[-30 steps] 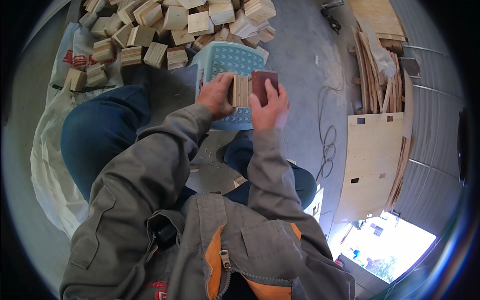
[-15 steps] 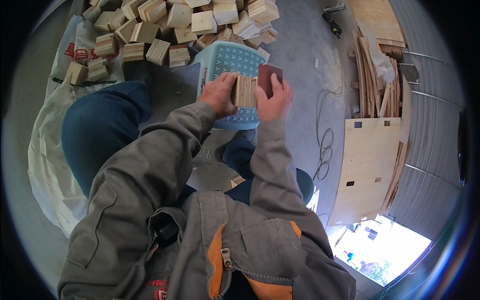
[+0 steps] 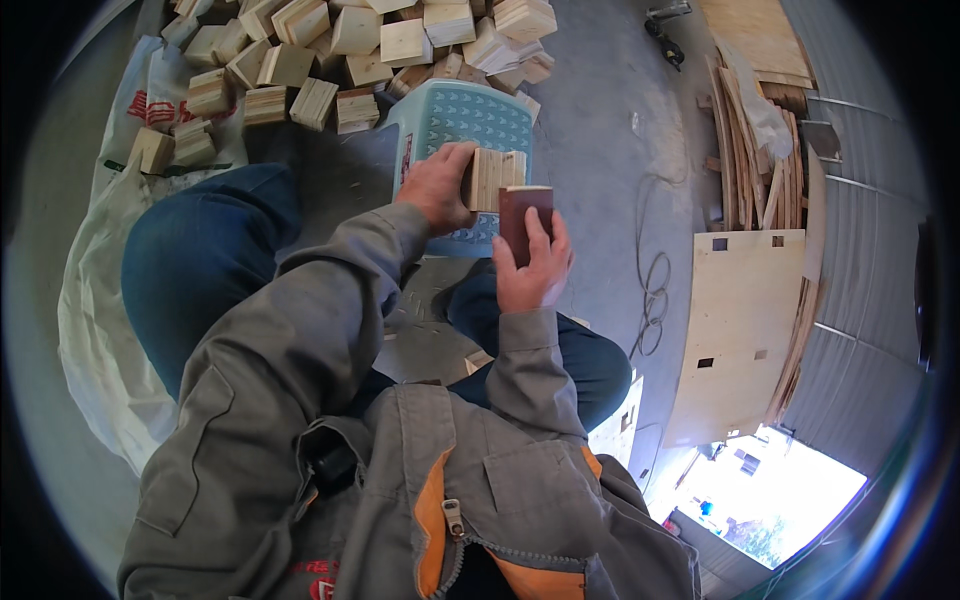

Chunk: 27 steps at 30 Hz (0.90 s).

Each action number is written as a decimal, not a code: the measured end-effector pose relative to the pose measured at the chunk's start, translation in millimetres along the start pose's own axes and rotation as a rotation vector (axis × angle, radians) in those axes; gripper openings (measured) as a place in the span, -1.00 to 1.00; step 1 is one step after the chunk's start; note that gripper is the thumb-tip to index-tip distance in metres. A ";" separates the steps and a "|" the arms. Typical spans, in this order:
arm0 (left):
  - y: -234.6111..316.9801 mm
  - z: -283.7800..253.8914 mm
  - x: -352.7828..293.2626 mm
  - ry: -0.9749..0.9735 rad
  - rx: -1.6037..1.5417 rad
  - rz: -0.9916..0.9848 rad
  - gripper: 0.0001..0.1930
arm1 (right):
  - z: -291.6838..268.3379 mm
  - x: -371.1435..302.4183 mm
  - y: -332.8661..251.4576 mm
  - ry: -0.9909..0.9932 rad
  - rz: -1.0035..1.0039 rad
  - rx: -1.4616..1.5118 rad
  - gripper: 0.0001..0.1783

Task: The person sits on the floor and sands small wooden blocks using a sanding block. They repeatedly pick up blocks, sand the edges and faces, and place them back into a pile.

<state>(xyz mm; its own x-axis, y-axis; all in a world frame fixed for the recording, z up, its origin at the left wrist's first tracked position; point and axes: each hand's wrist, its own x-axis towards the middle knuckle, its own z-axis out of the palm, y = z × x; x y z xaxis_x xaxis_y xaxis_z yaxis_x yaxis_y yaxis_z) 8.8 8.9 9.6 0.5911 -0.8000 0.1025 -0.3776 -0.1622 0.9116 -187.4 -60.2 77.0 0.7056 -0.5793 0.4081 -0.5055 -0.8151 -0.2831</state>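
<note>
The left hand point(image 3: 438, 187) is bent around the left side of a wooden block point(image 3: 493, 180), pinching it between thumb and fingers. The right hand point(image 3: 535, 258) holds a flat, dark red-brown pad point(image 3: 522, 222): its thumb is at the left edge, and fingers lie upon the face. The pad overlaps the lower right corner of the block in this view; whether they touch, I cannot tell. The block, with striped layers showing, is over the light blue stool point(image 3: 478, 112), in front of the person; whether it rests on the seat is not clear. Beyond the stool there is a heap of similar blocks point(image 3: 404, 42). To the left, a white bag point(image 3: 105, 330) is spread beside the knee in blue trousers point(image 3: 205, 265), and two blocks lie on its upper part. On the right, a thin cable point(image 3: 652, 305) makes loops on the grey floor point(image 3: 600, 140), and farther is a plywood sheet point(image 3: 740, 335) with small rectangular holes.
</note>
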 end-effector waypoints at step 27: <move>-2.8 -0.1 1.8 -0.007 0.043 0.057 -0.09 | -1.2 6.0 -5.3 -0.065 0.057 -0.026 -0.24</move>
<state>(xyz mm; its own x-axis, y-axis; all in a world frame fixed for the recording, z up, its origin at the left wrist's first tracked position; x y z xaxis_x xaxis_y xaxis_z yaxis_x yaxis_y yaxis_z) 10.9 7.9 7.2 0.5628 -0.8126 0.1512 -0.4413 -0.1408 0.8862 -181.0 -59.3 81.9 0.7056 -0.6248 0.3344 -0.5581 -0.7807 -0.2810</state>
